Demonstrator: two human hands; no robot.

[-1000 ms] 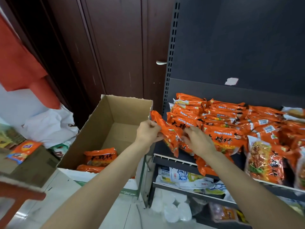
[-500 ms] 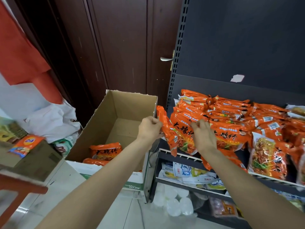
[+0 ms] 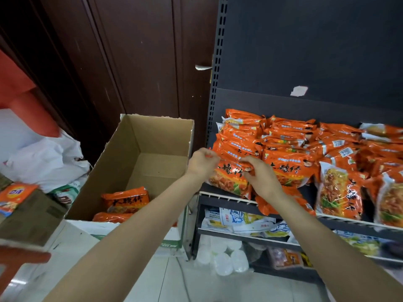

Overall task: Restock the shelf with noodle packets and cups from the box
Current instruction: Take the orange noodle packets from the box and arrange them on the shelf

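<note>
Shelf: orange Chinese-lettered packet

The noodle packet under my fingers is bright orange with black brush lettering and a yellow-green food picture low on its front. Beside it on the dark grey shelf, the stacked packets show the same orange with pale blue labels. Left of the shelf, the box is plain brown, holding two more orange packets. Behind the box, the door is dark reddish brown.
</note>
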